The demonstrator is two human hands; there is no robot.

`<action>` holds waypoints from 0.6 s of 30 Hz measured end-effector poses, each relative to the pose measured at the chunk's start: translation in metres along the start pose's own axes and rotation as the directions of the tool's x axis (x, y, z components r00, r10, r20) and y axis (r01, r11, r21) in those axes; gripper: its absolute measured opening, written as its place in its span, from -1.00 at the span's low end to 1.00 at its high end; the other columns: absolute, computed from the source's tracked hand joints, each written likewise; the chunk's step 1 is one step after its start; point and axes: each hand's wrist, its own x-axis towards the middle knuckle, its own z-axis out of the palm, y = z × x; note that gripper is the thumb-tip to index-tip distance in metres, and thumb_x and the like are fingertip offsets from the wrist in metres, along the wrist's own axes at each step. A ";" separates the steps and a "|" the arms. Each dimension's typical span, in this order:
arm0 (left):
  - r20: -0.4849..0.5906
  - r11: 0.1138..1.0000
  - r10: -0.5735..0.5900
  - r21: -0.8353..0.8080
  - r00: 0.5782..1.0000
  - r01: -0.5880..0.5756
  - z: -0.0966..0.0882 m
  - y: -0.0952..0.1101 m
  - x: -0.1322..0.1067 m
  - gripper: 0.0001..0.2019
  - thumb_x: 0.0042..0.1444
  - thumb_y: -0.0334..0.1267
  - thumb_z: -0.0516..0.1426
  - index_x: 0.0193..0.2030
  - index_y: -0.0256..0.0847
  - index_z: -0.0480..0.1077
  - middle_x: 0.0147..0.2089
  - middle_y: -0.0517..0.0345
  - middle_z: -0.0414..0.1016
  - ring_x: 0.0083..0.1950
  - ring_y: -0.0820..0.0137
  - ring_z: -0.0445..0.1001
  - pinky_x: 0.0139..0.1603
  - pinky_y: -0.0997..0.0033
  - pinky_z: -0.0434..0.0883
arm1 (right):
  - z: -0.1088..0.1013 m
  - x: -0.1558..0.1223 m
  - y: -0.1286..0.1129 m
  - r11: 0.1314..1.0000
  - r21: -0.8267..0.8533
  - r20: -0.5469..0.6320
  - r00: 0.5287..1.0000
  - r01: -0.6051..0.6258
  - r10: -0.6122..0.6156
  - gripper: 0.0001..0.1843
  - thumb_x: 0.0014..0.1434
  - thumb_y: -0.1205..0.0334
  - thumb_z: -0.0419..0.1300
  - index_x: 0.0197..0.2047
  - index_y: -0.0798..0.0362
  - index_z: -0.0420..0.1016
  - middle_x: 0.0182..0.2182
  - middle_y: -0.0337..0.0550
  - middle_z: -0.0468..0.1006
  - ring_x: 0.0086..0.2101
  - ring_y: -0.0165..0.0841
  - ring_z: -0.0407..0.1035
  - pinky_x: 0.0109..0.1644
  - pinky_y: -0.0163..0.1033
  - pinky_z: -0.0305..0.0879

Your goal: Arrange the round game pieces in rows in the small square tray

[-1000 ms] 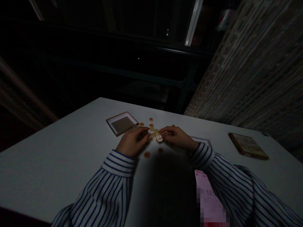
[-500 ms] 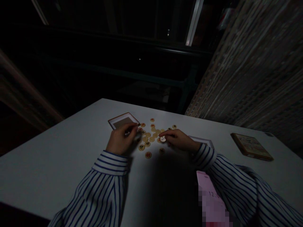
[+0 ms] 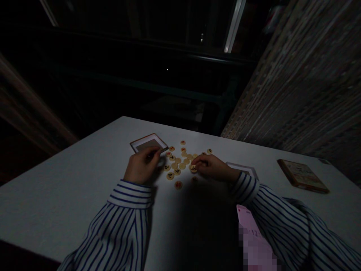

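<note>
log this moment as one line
left hand: curled by box tray corner, grip unclear | right hand: fingertips on one disc | table: loose discs between hands, brown box far right

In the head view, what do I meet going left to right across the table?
left hand → loose round game pieces → right hand → flat brown box. The shallow tray overlaps the left hand, so it is left out.
</note>
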 end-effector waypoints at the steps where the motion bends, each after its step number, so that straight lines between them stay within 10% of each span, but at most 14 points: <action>1: 0.011 1.000 0.010 0.004 1.000 -0.010 0.001 0.000 0.000 -0.70 0.03 -0.13 -0.02 -0.19 -0.21 0.41 -0.28 0.13 0.51 -0.31 0.40 0.45 -0.26 0.45 0.38 | 0.001 0.000 -0.001 1.000 -0.025 0.004 1.000 0.004 -0.004 -0.77 -0.07 0.36 0.04 -0.27 0.15 0.38 -0.57 -0.30 0.34 -0.60 -0.56 0.17 -0.56 -0.44 0.06; 18: 0.138 0.988 0.116 0.090 0.984 -0.129 0.009 0.004 -0.004 -0.72 0.04 -0.14 0.00 -0.16 -0.15 0.40 -0.23 0.11 0.51 -0.27 0.37 0.46 -0.24 0.41 0.39 | 0.024 0.001 -0.017 0.833 -0.541 0.050 0.993 0.116 -0.107 -0.67 0.05 0.31 -0.04 -0.15 -0.01 0.45 -0.24 -0.20 0.51 -0.23 -0.35 0.35 -0.16 -0.27 0.17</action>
